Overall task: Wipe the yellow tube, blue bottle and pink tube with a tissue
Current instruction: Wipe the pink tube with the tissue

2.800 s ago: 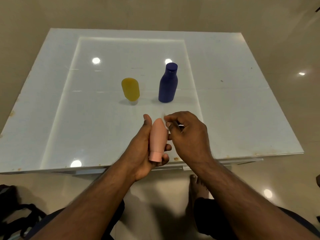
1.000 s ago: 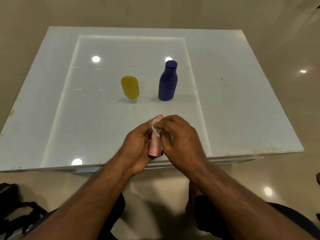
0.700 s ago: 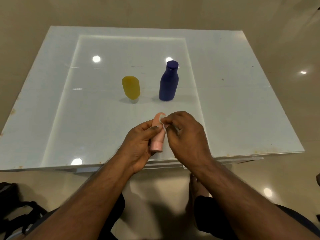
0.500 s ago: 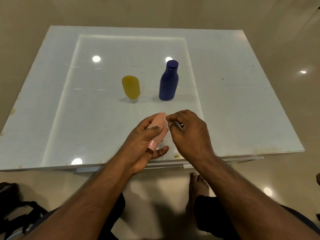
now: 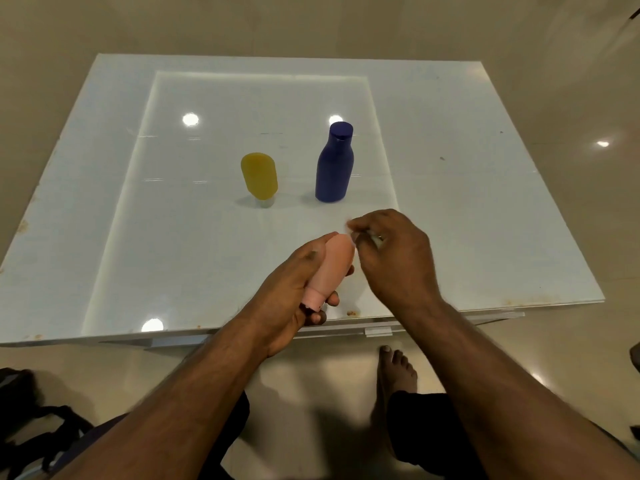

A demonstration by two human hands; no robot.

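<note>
Head view: the left hand [image 5: 289, 289] is wrapped around a soft pink plastic tube [image 5: 330, 263], thumb along its left side and fingers curled beneath it, holding it above the near edge of the white glossy table [image 5: 485, 220]. The pink tube is tilted, its rounded flat end pointing up and away, its small pink cap pointing down toward the person.

The right hand [image 5: 394, 251] sits just right of the tube's upper end, fingers bunched narrow and pinched together. A small pale scrap, the white tissue [image 5: 349, 226], shows at the fingertips, blurred and mostly hidden by the hand; it lies right at the tube's top edge, though whether it touches the tube cannot be told.

Farther back on the table stand the other 2 items, well apart from both hands. The yellow plastic tube [image 5: 259, 178] stands on its clear cap, leaning slightly left. Just to its right, with a gap between them, the dark blue plastic bottle [image 5: 334, 168] with a blue cap stands upright.

The table top reflects several round ceiling lights. Below the table edge, on the beige tiled floor [image 5: 311, 393], a bare foot [image 5: 396, 370] shows beside a dark trouser leg, and a black strapped bag [image 5: 31, 431] lies at the lower left.
</note>
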